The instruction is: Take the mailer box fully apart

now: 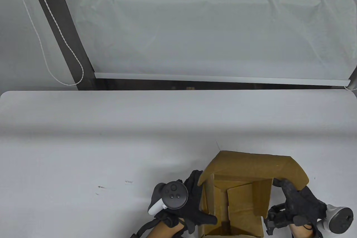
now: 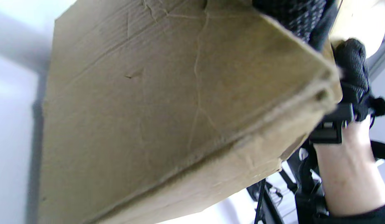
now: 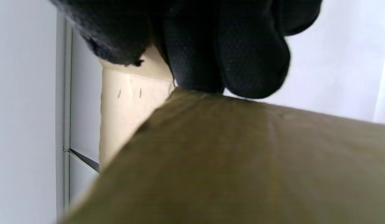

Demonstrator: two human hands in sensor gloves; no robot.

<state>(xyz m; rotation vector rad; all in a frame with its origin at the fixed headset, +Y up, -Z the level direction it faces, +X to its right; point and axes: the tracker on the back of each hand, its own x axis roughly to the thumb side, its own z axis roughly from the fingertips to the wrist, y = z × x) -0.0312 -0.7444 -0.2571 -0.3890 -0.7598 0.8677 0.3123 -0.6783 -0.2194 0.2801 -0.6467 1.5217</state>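
Observation:
A brown cardboard mailer box stands at the table's front edge, right of centre, its open side facing up with inner flaps showing and its lid flap folded back at the far side. My left hand grips the box's left wall, fingers curled over the edge. My right hand grips the right wall and an inner flap. In the left wrist view the box's outer wall fills the frame, with my right hand beyond it. In the right wrist view my fingers press on the cardboard edge.
The white table stretches left and back of the box. A dark post and a white cord hang behind the table at the left. A grey sheet covers the back.

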